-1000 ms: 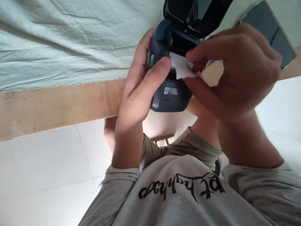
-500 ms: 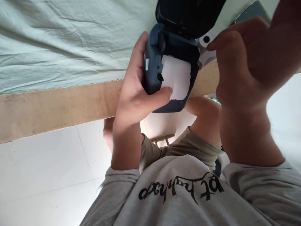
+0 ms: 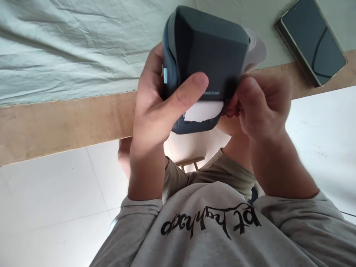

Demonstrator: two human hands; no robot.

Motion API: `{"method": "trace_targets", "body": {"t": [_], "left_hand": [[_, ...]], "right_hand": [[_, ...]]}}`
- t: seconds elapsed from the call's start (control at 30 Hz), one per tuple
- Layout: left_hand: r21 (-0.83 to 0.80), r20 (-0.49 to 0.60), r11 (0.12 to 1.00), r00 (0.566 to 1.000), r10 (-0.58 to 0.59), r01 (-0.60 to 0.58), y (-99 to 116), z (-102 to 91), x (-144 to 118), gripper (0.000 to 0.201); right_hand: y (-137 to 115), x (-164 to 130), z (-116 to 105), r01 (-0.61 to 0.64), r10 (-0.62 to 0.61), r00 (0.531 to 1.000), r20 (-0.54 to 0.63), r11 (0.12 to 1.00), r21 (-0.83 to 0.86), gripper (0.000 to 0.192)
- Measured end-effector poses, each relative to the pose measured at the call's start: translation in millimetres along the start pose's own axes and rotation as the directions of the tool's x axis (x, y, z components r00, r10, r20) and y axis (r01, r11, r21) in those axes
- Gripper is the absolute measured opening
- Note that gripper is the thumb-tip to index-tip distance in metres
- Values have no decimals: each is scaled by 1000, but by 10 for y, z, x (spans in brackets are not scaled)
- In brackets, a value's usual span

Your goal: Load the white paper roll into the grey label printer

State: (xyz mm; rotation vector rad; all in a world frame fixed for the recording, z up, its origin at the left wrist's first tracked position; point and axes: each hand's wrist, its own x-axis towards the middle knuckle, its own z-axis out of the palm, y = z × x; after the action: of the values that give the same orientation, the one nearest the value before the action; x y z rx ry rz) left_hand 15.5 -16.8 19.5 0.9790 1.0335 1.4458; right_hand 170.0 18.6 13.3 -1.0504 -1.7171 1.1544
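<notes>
Head view: left hand (image 3: 155, 111) wrapping tight around dark blue label printer (image 3: 205, 52), thumb pressing lid, just above worktop (image 3: 55, 122) edge. Right hand (image 3: 261, 107) pinching closed at printer's right corner beside white paper strip (image 3: 203, 111) poking from slot. Risking torn or jammed paper if tugged crooked; possibly knocking phone (image 3: 313, 39) lying right of printer.

Left hand (image 3: 155, 107), right hand (image 3: 258, 107) both clenched

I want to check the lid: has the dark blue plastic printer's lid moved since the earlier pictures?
Yes. The lid of the dark blue plastic printer has swung down shut toward the wooden table edge, leaving only a white paper strip sticking out.
</notes>
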Motion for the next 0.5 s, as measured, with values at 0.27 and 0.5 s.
{"method": "trace_targets", "body": {"t": [0.27, 0.5], "left_hand": [[-132, -15, 990, 999, -50, 48, 63, 58, 2, 12], [-170, 60, 984, 997, -47, 56, 51, 48, 40, 14]], "right_hand": [[-113, 149, -49, -204, 215, 961, 175, 976, -83, 55], [-129, 177, -37, -324, 310, 920, 240, 946, 21, 51]]}}
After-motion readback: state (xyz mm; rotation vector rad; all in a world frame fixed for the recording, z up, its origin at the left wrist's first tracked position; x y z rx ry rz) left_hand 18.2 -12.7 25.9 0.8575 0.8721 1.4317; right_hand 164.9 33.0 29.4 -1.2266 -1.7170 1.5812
